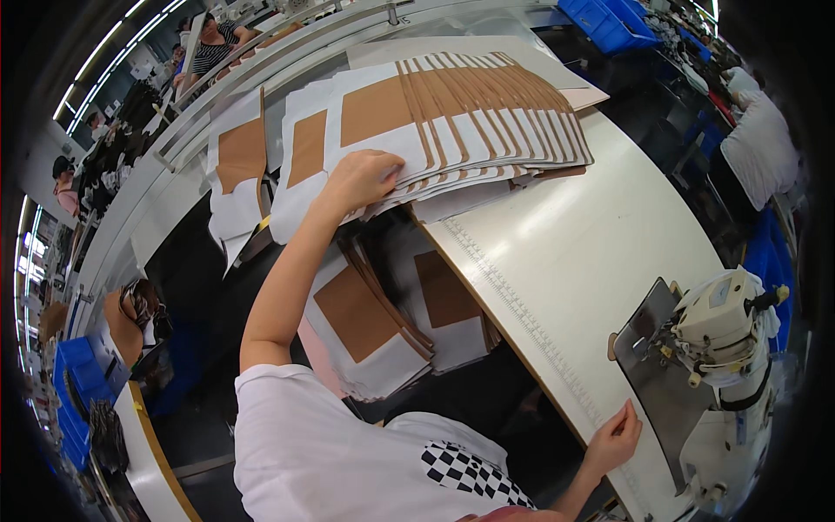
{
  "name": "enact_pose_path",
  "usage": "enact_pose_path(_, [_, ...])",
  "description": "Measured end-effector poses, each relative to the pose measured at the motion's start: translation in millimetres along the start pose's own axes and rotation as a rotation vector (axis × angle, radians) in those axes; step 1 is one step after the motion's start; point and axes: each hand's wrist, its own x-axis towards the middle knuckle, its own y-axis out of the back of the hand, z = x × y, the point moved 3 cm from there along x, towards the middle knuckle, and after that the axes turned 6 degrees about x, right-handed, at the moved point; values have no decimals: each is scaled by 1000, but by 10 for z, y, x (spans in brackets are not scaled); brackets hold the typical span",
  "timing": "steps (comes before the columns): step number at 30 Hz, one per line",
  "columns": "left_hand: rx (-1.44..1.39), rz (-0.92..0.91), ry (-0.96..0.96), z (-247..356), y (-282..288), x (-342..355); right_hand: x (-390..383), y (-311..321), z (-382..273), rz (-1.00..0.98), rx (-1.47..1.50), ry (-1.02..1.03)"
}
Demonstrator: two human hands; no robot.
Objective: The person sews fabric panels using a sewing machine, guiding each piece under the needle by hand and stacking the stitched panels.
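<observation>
Hands, two, well apart. Your left hand (364, 181): at the near left corner of the panels (470, 117), fingers curled over the edge; whether a sheet is pinched, cannot tell. Your right hand (616, 439): low at the right, above the near edge of the table (626, 222), thumb and fingertips drawn together; whether anything thin lies between them, cannot tell.

Panels, white with brown: one overlapping row, fanned toward the right, on the far part of the table, brown and white edges alternating. Beside them, to your left: a middle pile (306, 150), just by the row, and an outer pile (239, 157), its lower end hanging down. Below table level, in front of you: two lower piles, one (357, 313) nearer, one (445, 289) to its right, both white with brown patches.

Table: white, curved by the lens, a ruler (522, 313) along its near edge. Sewing machine (722, 322): cream, at your right, a dark plate (665, 391) beside it, near your right hand. Blue bins: one (604, 24) beyond the table, one (74, 378) at far left. Co-worker (758, 148): white top, far right
</observation>
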Motion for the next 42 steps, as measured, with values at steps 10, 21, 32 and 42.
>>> enact_pose_path(10, [4,-143,64,196,64,128,21,2,-49,1,-5,7])
enact_pose_path(21, [46,656,276,-607,947,818,-9,20,-49,-21,5,-9])
enact_pose_path(32, [-594,-788,-718,2816,129,-266,561,-181,-851,-284,619,165])
enact_pose_path(42, [-787,-330,-466,3340,-1324,979,-90,-29,-722,-571,374,525])
